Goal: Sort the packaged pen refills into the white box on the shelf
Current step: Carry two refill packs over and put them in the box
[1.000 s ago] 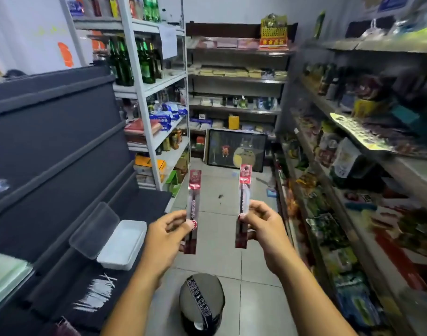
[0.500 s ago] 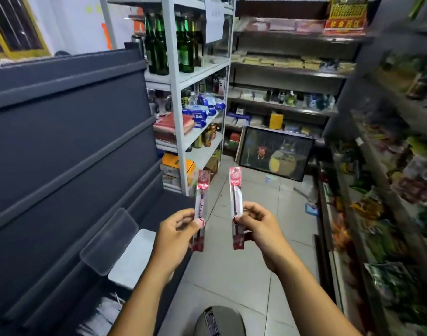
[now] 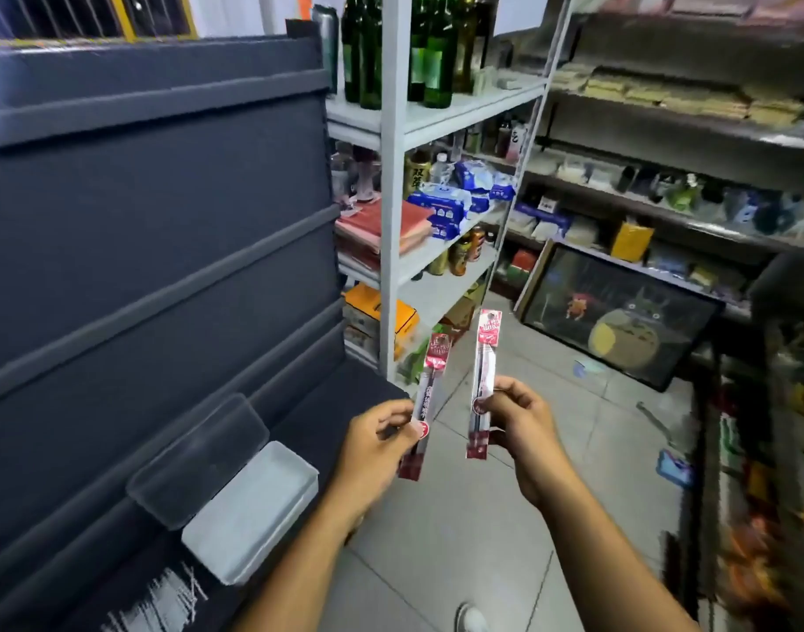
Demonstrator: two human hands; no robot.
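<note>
My left hand pinches a slim red-topped pen refill packet upright, tilted slightly right. My right hand pinches a second refill packet of the same kind, also upright. Both packets hang in the air over the aisle floor. The open white box sits on the dark shelf at lower left, below and left of my left hand. Its clear lid leans against the shelf back just behind it.
Loose thin refills lie on the dark shelf in front of the box. A white rack with green bottles and packaged goods stands ahead. A framed cartoon picture leans on the floor. Stocked shelves line the right side.
The view has swung left and down toward the dark shelf. Both hands keep their packets and have drifted left, closer to the white box.
</note>
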